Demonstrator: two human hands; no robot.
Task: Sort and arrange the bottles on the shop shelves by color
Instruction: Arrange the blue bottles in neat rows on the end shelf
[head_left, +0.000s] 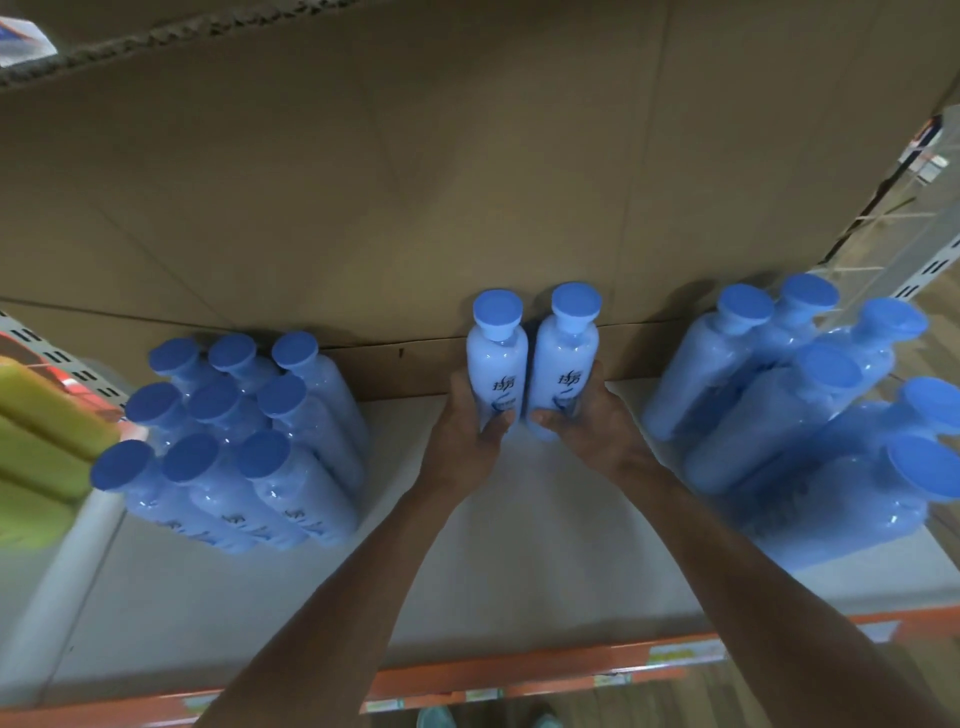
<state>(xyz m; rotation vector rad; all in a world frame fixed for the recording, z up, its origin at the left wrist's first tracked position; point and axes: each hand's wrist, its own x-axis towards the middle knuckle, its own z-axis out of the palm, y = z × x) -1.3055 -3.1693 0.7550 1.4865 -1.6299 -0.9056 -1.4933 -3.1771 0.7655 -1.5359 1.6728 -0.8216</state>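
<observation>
Two pale blue bottles with blue caps stand upright side by side at the middle back of the shelf. My left hand grips the base of the left bottle. My right hand grips the base of the right bottle. Both bottles touch each other and stand close to the cardboard backing. A tidy block of several blue bottles stands on the left of the shelf. Another group of several blue bottles stands on the right, more loosely packed.
A brown cardboard sheet forms the back wall. Yellow-green packs lie at the far left beyond the shelf divider. The shelf's orange front edge carries price labels. A wire divider rises at the right.
</observation>
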